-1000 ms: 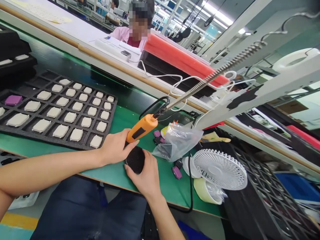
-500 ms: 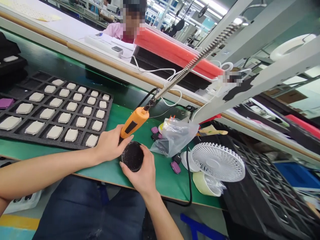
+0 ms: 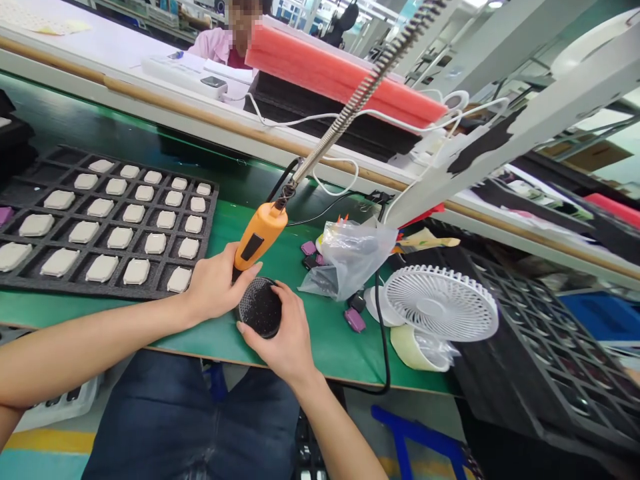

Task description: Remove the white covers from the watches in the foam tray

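My left hand [image 3: 215, 283] is closed around the lower part of an orange electric screwdriver [image 3: 263, 230], which hangs tilted from a coiled metal spring [image 3: 367, 83]. Its tip is hidden behind the fingers. Close beside it, my right hand [image 3: 287, 337] grips the side of a round black dish [image 3: 260, 308] dotted with tiny bright specks, too small to name. The dish is at the front part of the green bench [image 3: 225, 340]. To the left, a black foam tray [image 3: 145, 288] holds several pale, squarish watch-like cases [image 3: 137, 271] in its compartments.
Right of my hands are a clear plastic bag [image 3: 350, 257], small purple pieces [image 3: 355, 320], a white fan [image 3: 440, 303], a tape roll [image 3: 417, 350] and a black cable [image 3: 383, 333]. Dark trays [image 3: 530, 333] stand far right. Across the bench sits a person [image 3: 213, 45] behind red foam [image 3: 340, 77].
The whole view has shifted slightly. My left hand still holds the screwdriver and my right hand the dish, whose specks now look more spread across it.
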Demonstrator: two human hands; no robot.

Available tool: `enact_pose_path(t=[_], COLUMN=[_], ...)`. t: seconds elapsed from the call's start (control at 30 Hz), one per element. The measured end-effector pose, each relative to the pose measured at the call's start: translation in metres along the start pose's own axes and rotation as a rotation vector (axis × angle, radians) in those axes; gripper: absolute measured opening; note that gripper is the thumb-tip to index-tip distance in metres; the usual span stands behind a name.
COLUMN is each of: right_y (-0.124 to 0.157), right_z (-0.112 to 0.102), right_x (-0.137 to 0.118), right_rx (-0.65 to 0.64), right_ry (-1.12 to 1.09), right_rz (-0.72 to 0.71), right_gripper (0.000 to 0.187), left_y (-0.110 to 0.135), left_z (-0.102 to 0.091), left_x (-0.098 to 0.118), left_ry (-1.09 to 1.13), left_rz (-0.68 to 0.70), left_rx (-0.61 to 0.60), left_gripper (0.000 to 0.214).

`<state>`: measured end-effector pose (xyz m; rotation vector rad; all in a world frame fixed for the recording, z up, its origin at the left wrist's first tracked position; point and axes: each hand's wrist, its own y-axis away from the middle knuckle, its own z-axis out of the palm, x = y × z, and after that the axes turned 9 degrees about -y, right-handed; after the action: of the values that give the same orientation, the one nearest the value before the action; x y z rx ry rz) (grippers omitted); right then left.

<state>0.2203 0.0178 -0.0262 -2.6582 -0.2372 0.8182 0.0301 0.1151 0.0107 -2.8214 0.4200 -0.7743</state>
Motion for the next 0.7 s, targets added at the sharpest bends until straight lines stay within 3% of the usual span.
enact_pose_path(t=[0.23,0.37,0.43,0.53,0.7], right_y=[-0.004,-0.016,-0.023,-0.025,-0.009], right_z=[-0.003,-0.019,-0.025,-0.026,-0.015], right_x=[0.009,0.014,0.018,0.021,0.015], right_rx=[-0.1,-0.283,-0.353,-0.324,-0.191], right_ry=[0.058,0.087,0.082,0.071,0.038], right_rz=[0.065,0.02,-0.023,-0.041,-0.049], right_gripper=[0.094,0.106,0.104,0.095,0.098], left_y=[0.0,0.0,0.001,0.001,0.001], left_z=[0.0,0.0,0.0,0.001,0.001], left_x=[0.0,0.0,-0.001,-0.001,-0.002], left_ry=[-0.003,-0.002,-0.002,-0.006,-0.013], left_rz=[0.006,0.014,0.018,0.022,0.028], left_rx=[-0.008,-0.009,-0.008,0.0,0.004], left_gripper=[0.058,0.056,0.057,0.057,0.057])
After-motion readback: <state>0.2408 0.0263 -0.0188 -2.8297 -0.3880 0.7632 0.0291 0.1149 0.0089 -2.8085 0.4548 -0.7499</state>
